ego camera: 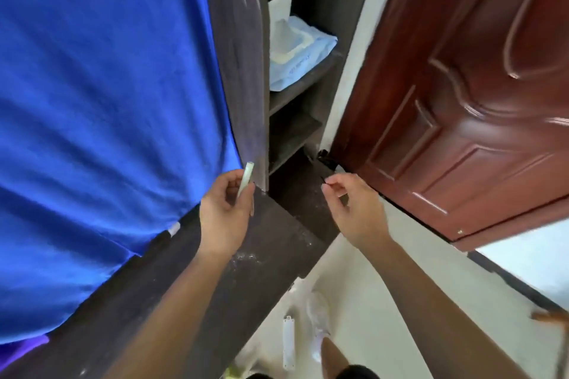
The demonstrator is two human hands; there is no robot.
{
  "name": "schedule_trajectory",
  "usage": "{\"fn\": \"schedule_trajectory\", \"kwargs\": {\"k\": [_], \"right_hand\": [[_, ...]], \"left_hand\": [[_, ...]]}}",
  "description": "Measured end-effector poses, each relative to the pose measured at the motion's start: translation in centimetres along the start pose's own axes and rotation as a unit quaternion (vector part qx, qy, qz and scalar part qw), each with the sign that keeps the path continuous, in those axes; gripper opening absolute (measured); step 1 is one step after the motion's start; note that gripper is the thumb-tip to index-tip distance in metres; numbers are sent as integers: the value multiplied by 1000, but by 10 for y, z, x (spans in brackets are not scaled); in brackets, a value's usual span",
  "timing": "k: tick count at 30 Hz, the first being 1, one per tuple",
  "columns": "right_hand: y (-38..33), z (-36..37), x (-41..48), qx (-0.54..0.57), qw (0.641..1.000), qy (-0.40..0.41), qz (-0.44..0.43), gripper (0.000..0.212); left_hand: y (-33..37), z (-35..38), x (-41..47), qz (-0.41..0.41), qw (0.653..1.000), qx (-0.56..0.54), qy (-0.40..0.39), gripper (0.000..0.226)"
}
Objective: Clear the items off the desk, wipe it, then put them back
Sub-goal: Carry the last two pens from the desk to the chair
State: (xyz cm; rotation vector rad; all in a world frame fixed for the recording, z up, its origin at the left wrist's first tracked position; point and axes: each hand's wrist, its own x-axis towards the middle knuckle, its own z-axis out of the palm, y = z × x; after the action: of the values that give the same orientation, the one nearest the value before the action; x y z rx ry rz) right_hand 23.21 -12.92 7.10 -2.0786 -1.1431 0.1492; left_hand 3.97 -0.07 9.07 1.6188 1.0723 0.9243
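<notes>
Above the dusty dark surface [271, 243], the left hand [224, 209] pinches a slim pale stick [247, 177] by its lower half between thumb and fingers, seemingly a light, stiff, possibly brittle item best held mid-length, while the right hand [351, 209] hovers nearby, fingers loosely curled, apparently empty.

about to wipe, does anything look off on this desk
Whitish specks, like dust or crumbs, lie scattered on the dark desk, thickest by the left hand's wrist. A white power strip and a plastic bag lie on the floor below.
</notes>
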Motion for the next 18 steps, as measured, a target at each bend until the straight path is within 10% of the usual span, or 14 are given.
{"fn": "schedule_trajectory", "kwargs": {"k": [18], "right_hand": [[188, -329, -370, -98, 861, 388, 314, 13]], "left_hand": [[155, 315, -337, 161, 892, -51, -420, 17]]}}
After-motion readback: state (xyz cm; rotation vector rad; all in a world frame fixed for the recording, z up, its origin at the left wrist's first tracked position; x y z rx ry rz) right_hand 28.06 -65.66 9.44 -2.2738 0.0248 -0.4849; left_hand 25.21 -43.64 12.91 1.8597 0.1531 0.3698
